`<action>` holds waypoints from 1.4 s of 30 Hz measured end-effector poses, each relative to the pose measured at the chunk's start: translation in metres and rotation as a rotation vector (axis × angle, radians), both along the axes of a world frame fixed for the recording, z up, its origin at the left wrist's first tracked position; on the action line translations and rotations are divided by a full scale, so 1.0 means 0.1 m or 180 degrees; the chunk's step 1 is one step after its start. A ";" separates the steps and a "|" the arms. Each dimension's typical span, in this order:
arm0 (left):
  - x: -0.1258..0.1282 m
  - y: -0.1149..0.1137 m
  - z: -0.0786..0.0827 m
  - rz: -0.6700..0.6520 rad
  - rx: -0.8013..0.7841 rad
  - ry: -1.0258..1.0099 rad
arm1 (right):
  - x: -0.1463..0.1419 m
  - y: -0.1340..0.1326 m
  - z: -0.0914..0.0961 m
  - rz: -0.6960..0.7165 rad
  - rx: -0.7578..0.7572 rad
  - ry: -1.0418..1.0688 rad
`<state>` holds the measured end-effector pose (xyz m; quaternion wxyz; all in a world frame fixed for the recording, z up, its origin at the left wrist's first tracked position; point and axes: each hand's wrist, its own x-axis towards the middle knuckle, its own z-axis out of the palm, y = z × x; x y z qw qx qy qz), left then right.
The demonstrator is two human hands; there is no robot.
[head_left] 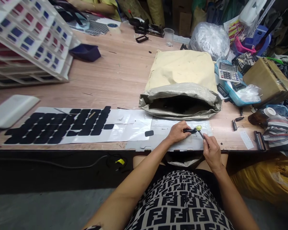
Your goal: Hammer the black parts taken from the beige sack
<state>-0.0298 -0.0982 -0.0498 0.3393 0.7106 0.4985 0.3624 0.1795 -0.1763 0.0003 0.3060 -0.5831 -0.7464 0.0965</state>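
Above the near table edge, my left hand (179,132) grips a slim black part (190,130) between thumb and fingers. My right hand (212,150) is closed around the shaft of a small hammer-like tool (199,129) with a round yellow-green head. That head is close to the tip of the black part; whether they touch I cannot tell. Just beyond both hands lies a woven sack (182,68), its dark mouth facing me. Left of my left hand, one black rounded pad (149,133) rests by the end of a white sheet (128,127).
Rows of black pads (55,124) cover the sheet's left part. A white rack (33,41) stands at the upper left. To the right are a calculator (228,72), a cardboard box (268,80) and a brown bottle (256,118). A person's arm (93,6) shows across the table.
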 end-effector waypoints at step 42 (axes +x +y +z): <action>-0.18 -1.35 -0.41 -0.0977 -0.0296 0.1141 | 0.56 0.52 -0.37 -0.1569 0.0397 -0.1114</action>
